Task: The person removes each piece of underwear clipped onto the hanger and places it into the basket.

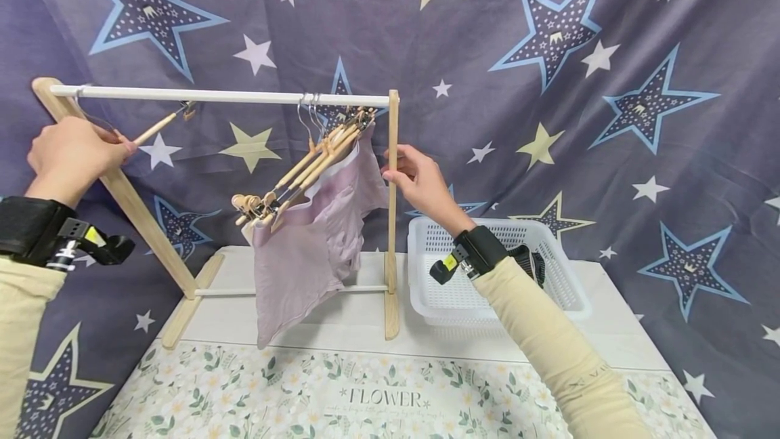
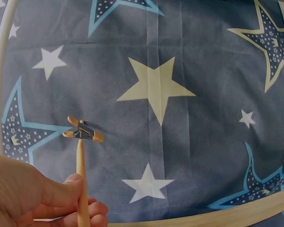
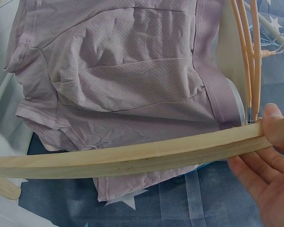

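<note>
At the frame's left, the left hand (image 1: 79, 154) pinched a hanger (image 1: 155, 129), thumb against fingers. Near centre, pale purple shorts (image 1: 305, 249) hung below the rail (image 1: 231, 95). Right of centre, the right hand (image 1: 426, 181), grip closed, held a wooden post (image 1: 393, 222) near a basket (image 1: 419, 276).

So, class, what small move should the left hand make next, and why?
Probably the left hand should lift the hanger off the rail. It appears to be hooked there, and its visible clip grips nothing. The right hand holds the post, perhaps steadying it, and a dark item in the basket may be next to hang.
</note>
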